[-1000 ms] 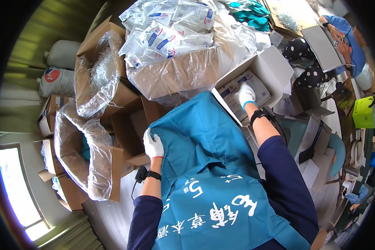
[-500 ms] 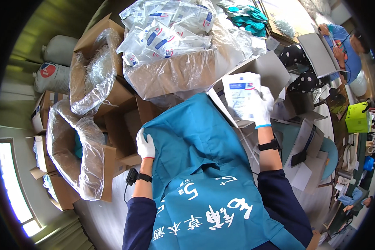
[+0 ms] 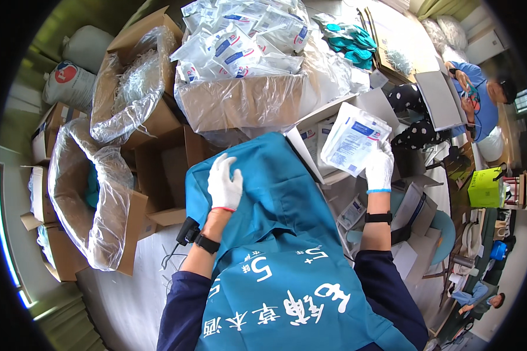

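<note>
My right hand (image 3: 380, 168), in a white knit glove, grips a small stack of flat white packets (image 3: 357, 139) with blue and red print, fingers along its right edge. The stack is tilted over a white carton (image 3: 303, 153), in which more packets (image 3: 310, 139) lie. My left hand (image 3: 224, 182), gloved the same way, hovers above the teal apron (image 3: 263, 169) with its fingers apart and nothing in them. Ahead of it, a big plastic-lined cardboard box (image 3: 240, 106) is heaped with similar packets (image 3: 240, 47).
On the left stand cardboard boxes with plastic liners (image 3: 114, 216), one holding clear stringy material (image 3: 137, 82). Teal items (image 3: 351, 41) lie in a pile at the far side. A seated person in blue (image 3: 480, 105) works at the right, beside a grey board (image 3: 436, 99).
My left hand has moved right and up off the apron's edge, its fingers spreading. The right hand has shifted slightly right and down, and the packets have tilted, showing the carton's contents.
</note>
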The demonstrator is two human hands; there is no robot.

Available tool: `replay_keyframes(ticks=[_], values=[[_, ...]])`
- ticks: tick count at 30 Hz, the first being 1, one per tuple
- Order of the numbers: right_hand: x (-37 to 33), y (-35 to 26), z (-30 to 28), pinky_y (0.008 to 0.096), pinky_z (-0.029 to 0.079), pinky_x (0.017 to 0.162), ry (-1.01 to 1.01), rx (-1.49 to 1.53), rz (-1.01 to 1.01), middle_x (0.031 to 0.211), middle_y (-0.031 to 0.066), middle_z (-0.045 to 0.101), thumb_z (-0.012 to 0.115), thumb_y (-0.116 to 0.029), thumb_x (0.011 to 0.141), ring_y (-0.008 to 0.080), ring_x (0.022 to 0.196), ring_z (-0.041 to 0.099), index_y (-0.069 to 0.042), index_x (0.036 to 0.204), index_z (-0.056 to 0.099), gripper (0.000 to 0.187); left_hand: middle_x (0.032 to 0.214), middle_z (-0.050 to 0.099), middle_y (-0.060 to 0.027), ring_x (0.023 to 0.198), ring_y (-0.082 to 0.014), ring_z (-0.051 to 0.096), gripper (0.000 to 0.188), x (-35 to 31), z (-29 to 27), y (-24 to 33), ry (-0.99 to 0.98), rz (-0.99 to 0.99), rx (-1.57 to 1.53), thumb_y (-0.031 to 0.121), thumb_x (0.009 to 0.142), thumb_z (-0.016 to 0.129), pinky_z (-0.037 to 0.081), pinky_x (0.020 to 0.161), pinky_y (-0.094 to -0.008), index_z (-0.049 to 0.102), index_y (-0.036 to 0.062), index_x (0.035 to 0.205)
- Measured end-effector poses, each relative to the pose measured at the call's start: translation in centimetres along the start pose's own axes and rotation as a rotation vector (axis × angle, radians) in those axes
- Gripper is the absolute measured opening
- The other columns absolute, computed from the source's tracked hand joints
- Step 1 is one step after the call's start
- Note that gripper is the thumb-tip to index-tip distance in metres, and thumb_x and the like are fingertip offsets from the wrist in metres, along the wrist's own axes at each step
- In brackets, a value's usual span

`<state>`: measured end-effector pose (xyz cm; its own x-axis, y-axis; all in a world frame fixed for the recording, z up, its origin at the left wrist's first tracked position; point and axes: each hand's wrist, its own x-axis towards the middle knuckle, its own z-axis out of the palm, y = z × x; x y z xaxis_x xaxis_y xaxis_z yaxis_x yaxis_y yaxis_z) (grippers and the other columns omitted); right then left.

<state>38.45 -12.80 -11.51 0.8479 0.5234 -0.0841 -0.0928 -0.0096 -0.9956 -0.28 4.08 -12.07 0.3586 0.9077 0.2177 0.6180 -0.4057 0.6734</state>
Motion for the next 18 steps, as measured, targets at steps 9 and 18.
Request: replay_keyframes(ticks=[9, 18], values=[[-4.3, -3.7, 4.2, 0.0409, 0.049, 0.096, -0.247, 0.509, 0.165, 0.120, 0.0110, 0.068, 0.061, -0.018, 0.099, 0.0242, 0.108, 0.065, -0.002, 0.129, 0.059, 0.033, 0.120, 0.064, -0.0147, 0.115, -0.0309, 0.061, 0.038, 3.7, -0.2, 14.3, -0.260, 0.308, -0.511, 0.014, 0.083, 0.076, 0.048, 0.099, -0.0367, 0.066, 0.0049, 0.118], [-8.4, -4.1, 6.8, 0.0431, 0.046, 0.105, -0.269, 0.472, 0.262, 0.137, 0.0132, 0.057, 0.051, -0.040, 0.104, 0.0263, 0.121, 0.058, -0.007, 0.141, 0.049, 0.050, 0.113, 0.066, -0.0149, 0.105, -0.0317, 0.064, 0.034, 3.6, 4.5, 16.9, -0.278, 0.123, -0.559, 0.018, 0.086, 0.073, 0.051, 0.094, -0.0370, 0.065, 0.0030, 0.116]])
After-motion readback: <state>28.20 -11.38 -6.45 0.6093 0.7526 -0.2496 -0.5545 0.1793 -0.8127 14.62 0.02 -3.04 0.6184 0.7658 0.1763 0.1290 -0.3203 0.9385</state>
